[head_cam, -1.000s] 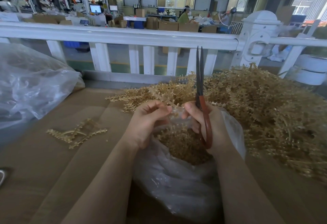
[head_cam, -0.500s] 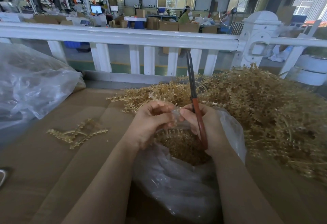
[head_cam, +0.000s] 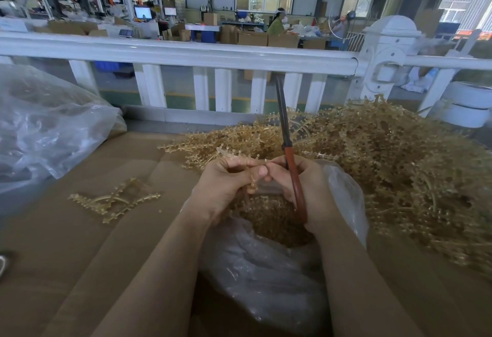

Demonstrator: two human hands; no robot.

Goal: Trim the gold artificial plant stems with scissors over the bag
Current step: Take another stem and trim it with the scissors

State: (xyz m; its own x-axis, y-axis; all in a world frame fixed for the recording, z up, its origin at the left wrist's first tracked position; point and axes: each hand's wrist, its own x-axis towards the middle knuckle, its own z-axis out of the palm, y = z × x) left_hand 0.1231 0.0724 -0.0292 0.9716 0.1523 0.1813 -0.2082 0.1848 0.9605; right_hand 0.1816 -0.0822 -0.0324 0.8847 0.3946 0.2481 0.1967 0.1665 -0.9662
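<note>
My left hand (head_cam: 225, 189) pinches a small gold stem piece (head_cam: 253, 183) over the mouth of a clear plastic bag (head_cam: 269, 278) that holds gold trimmings. My right hand (head_cam: 306, 187) grips red-handled scissors (head_cam: 290, 161) with the blades closed and pointing up; its fingertips meet the left hand's at the stem. A large pile of gold artificial plant stems (head_cam: 386, 161) lies behind and to the right of the bag.
A few trimmed gold stems (head_cam: 114, 201) lie on the cardboard surface (head_cam: 80, 256) at left. A big clear plastic bag (head_cam: 45, 126) sits at far left. A white railing (head_cam: 186, 54) runs along the back; white rolls (head_cam: 468, 107) stand at right.
The scissors have tilted and shifted left, from near upright to leaning left. Both hands have drawn together and their fingertips now meet at the small stem piece above the bag.
</note>
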